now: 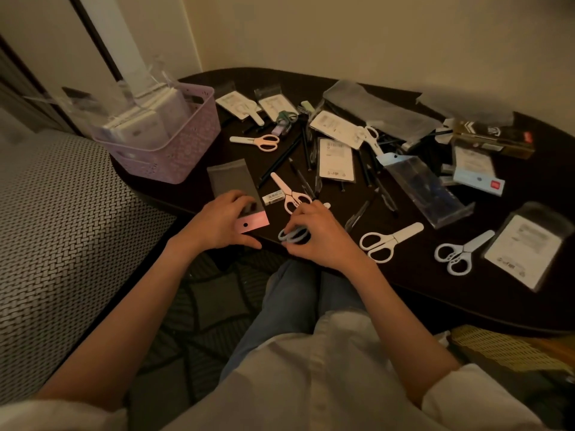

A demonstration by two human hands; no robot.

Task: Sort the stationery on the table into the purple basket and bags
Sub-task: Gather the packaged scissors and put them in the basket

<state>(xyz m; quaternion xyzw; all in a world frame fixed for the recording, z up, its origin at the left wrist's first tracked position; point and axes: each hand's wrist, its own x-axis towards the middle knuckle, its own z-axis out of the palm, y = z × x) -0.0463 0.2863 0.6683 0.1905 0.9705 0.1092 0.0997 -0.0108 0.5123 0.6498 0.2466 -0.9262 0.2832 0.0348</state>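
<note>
Left hand (222, 222): fingers curled over the near end of a clear bag (231, 185) with a pink header strip, holding it at the desk (435, 300) edge.
Right hand (314, 234): fingers curled round the grey-blue handles of a pair of scissors (292, 235), just right of the left hand.
Purple basket (174, 135): beyond the left hand, at the desk's far-left end, holding filled bags.
Pink scissors (287, 191): just beyond the right hand.
White scissors (389, 241): right of the right hand, a pale blue pair (460, 251) further right.
</note>
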